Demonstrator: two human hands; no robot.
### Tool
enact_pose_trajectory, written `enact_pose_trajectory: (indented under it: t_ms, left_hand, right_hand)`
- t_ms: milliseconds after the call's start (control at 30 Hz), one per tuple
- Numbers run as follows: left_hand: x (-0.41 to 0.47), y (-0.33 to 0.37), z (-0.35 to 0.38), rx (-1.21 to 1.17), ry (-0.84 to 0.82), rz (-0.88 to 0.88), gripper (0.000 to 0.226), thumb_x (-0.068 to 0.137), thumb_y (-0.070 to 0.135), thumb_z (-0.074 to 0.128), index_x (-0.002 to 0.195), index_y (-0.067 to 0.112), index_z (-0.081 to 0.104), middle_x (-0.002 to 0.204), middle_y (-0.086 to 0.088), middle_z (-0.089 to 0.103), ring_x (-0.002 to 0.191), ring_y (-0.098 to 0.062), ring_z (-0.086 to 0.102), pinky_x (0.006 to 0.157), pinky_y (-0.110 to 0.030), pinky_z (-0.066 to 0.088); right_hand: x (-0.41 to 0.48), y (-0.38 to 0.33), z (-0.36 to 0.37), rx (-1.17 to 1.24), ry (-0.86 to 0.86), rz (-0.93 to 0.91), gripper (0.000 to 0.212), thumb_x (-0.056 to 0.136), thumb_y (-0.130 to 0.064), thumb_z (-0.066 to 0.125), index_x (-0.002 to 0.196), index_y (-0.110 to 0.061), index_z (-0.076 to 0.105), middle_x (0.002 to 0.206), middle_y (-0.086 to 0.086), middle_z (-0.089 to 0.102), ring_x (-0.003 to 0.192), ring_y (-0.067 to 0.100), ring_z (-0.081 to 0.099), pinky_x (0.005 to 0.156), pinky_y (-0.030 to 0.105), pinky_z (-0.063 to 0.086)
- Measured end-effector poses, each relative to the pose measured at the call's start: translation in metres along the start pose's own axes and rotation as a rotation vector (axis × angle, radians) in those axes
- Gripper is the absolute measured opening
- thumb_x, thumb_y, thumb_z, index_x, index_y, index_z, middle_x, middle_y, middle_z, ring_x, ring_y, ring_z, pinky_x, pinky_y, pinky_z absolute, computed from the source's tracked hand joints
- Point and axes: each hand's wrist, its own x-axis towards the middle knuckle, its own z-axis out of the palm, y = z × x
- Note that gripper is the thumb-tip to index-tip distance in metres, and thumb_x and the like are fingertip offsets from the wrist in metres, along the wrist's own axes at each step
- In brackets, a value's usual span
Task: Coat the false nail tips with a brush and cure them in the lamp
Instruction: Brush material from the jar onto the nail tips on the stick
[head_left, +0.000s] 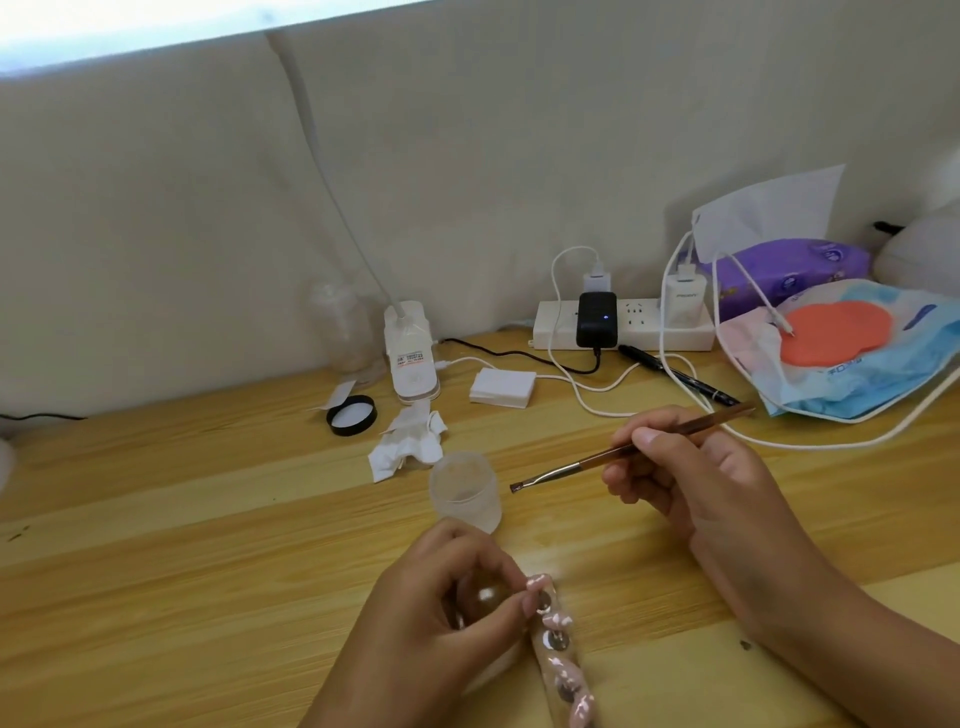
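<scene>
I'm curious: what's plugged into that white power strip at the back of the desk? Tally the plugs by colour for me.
White chargers: 2
Black adapter: 1
Total: 3

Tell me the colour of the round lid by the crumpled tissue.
The lid is black, white inside; head view.
</scene>
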Motion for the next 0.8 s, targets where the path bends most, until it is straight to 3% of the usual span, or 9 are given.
enact_pose_trajectory:
  t_ms: [100,167,233,467,667,800]
  left_hand:
    - [-0.0055,-0.0022,-0.0016,0.047,-0.04,0.033,0.014,0.071,0.028,0.084,0.073,0.038,0.074,0.087,0.01,0.06,0.06,-0.001,0.049,0.056,-0.01,0.036]
    - [-0.0085,-0.0023,-0.0003,0.049,-0.071,0.058,0.012,0.068,0.04,0.083,0.076,0.041,0.075,0.085,0.01,0.061,0.063,-0.001,0.053,0.058,-0.009,0.037]
    - [-0.0098,-0.0043,0.0019,0.052,-0.067,0.089,0.019,0.063,0.053,0.075,0.079,0.044,0.074,0.083,0.011,0.062,0.065,-0.002,0.056,0.059,-0.009,0.039]
    - [-0.005,-0.0104,0.0072,0.123,-0.007,0.13,0.022,0.059,0.065,0.069,0.072,0.047,0.07,0.072,0.018,0.062,0.067,0.0,0.058,0.06,-0.008,0.04]
    - [-0.003,-0.009,0.0052,-0.036,-0.06,-0.001,0.031,0.051,0.059,0.076,0.068,0.033,0.075,0.069,0.002,0.065,0.061,-0.006,0.057,0.06,-0.019,0.043]
    - [-0.0072,-0.0084,0.001,-0.175,-0.069,-0.069,0.034,0.05,0.049,0.081,0.069,0.022,0.074,0.067,-0.005,0.063,0.061,-0.014,0.057,0.061,-0.023,0.045]
  right_hand:
    - [0.0003,-0.0006,0.0,0.022,0.007,0.009,0.017,0.08,-0.022,0.06,0.074,-0.024,0.075,0.07,0.009,0.07,0.068,0.016,0.068,0.061,0.02,0.054]
    - [0.0003,-0.0004,0.0001,0.028,0.005,0.009,0.016,0.075,-0.027,0.06,0.074,-0.023,0.075,0.07,0.009,0.07,0.068,0.016,0.068,0.061,0.019,0.054]
    - [0.0002,0.0003,0.0004,0.025,0.006,0.004,0.016,0.074,-0.028,0.06,0.075,-0.022,0.075,0.07,0.01,0.069,0.067,0.016,0.067,0.061,0.02,0.054]
    - [0.001,0.0014,0.0022,0.007,0.0,0.01,0.016,0.079,-0.026,0.059,0.078,-0.02,0.074,0.069,0.01,0.069,0.066,0.016,0.066,0.06,0.02,0.053]
    - [0.0003,0.0027,0.0004,-0.005,0.002,0.014,0.014,0.086,-0.021,0.059,0.082,-0.017,0.072,0.069,0.01,0.069,0.066,0.016,0.066,0.06,0.02,0.053]
    - [-0.0008,0.0021,0.0001,-0.004,0.01,0.01,0.018,0.078,-0.03,0.06,0.083,-0.017,0.072,0.07,0.009,0.069,0.066,0.015,0.066,0.06,0.02,0.053]
